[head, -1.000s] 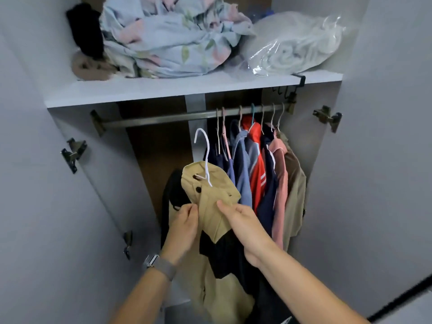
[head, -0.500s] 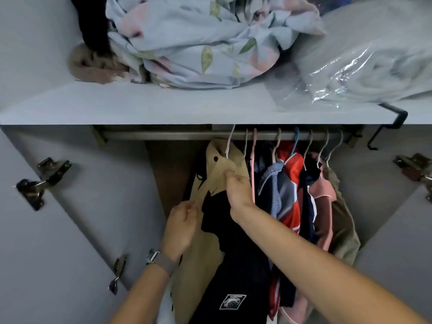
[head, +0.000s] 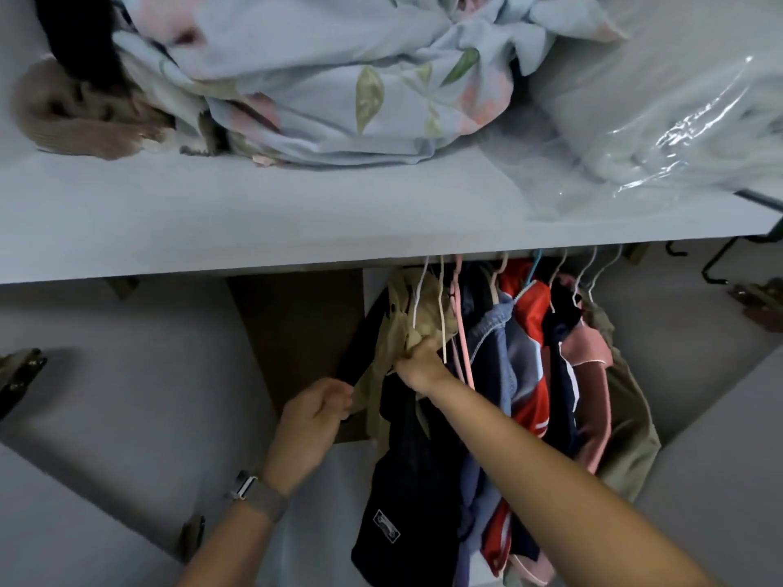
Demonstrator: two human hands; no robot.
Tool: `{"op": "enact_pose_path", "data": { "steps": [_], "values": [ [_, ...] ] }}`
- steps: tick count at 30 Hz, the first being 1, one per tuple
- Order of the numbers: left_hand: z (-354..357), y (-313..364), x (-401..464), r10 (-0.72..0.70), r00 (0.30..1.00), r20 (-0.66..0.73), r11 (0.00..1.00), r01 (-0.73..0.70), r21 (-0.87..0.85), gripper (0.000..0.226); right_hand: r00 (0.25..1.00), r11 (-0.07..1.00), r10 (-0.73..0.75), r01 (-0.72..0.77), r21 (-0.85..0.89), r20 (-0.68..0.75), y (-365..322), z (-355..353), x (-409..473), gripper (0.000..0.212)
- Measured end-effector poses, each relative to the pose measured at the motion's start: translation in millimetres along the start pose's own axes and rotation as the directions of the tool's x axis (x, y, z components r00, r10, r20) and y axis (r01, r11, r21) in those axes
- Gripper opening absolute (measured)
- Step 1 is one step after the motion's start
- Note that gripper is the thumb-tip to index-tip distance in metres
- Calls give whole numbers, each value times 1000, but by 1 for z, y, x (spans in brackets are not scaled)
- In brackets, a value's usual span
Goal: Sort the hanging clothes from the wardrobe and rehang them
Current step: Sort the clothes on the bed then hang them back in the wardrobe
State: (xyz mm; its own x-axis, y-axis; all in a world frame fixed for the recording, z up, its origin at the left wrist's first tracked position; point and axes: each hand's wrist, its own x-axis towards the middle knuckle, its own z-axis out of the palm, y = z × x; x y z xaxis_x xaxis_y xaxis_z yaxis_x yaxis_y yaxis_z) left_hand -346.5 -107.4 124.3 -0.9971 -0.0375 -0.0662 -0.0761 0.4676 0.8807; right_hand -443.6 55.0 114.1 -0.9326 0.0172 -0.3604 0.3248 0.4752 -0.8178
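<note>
Khaki cloth with dark navy panels forms the garment [head: 402, 332] at the left end of the hanging row, directly under the white shelf [head: 254, 230]. Its thin white wire hanger [head: 417, 298] rises behind the shelf's front edge, so the hook and the rail are hidden; whether the hook sits on the rail cannot be told. The right hand [head: 419, 366] bunches the khaki collar area, fingers curled round the fabric and mostly buried in it. The left hand [head: 313, 413] pinches the garment's left edge between thumb and curled fingers; a grey band with a metal buckle [head: 258, 495] circles that wrist. Lower down, the navy part carries a small rectangular patch [head: 386, 525], its print too blurred to read.

To the right, packed close together, hang a blue denim-like piece [head: 491, 332], a glossy red jacket with white stripes [head: 527, 315], a pink top [head: 587, 349] and an olive garment [head: 631, 417], all cut off above by the shelf. On the shelf lie crumpled floral bedding [head: 339, 78], a brown knitted item [head: 72, 120] and a crinkled clear plastic bag [head: 661, 120], each running out of view at the top or right.
</note>
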Motion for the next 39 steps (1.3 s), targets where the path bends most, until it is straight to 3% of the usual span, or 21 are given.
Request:
{"op": "enact_pose_path", "data": {
  "steps": [3, 6, 8, 10, 14, 17, 20, 26, 29, 32, 35, 39],
  "values": [
    [17, 19, 3, 110, 987, 119, 990, -119, 70, 19, 995, 998, -16, 10, 58, 103, 13, -30, -29, 63],
    [45, 50, 4, 206, 945, 256, 976, -217, 14, 15, 987, 995, -65, 54, 81, 146, 51, -78, -93, 28],
    [74, 79, 1, 252, 896, 365, 968, -240, -79, 15, 999, 994, -37, 35, 108, 19, 96, -112, -146, 14],
    [109, 105, -6, 310, 809, 500, 950, -278, -140, 13, 975, 990, 67, -38, 137, -212, 144, -139, -202, 12],
    [197, 130, -56, 355, 485, 799, 880, -461, -111, 6, 717, 920, 339, -387, 56, -610, 238, -158, -325, 7],
    [259, 135, -120, 314, 287, 905, 766, -640, -62, 19, 504, 793, 491, -597, 125, -711, 307, -139, -419, 8],
    [310, 138, -201, 268, 117, 956, 615, -785, -77, 28, 333, 698, 605, -658, 282, -723, 361, -107, -510, 13],
    [386, 139, -431, 174, -269, 947, 339, -887, -314, 34, 36, 539, 727, -648, 538, -686, 434, -32, -713, 29],
    [413, 125, -573, 134, -478, 868, 215, -841, -496, 38, -90, 454, 776, -607, 652, -624, 467, 19, -818, 42],
    [420, 105, -707, 76, -669, 739, 140, -727, -672, 41, -269, 328, 819, -505, 798, -507, 482, 80, -912, 51],
    [413, 80, -805, -3, -784, 620, 139, -614, -777, 34, -349, 164, 887, -372, 913, -302, 485, 139, -984, 58],
    [420, 43, -901, -165, -868, 469, 168, -493, -854, 32, -466, 5, 880, -180, 984, -90, 491, 205, -1039, 61]
  ]
}}
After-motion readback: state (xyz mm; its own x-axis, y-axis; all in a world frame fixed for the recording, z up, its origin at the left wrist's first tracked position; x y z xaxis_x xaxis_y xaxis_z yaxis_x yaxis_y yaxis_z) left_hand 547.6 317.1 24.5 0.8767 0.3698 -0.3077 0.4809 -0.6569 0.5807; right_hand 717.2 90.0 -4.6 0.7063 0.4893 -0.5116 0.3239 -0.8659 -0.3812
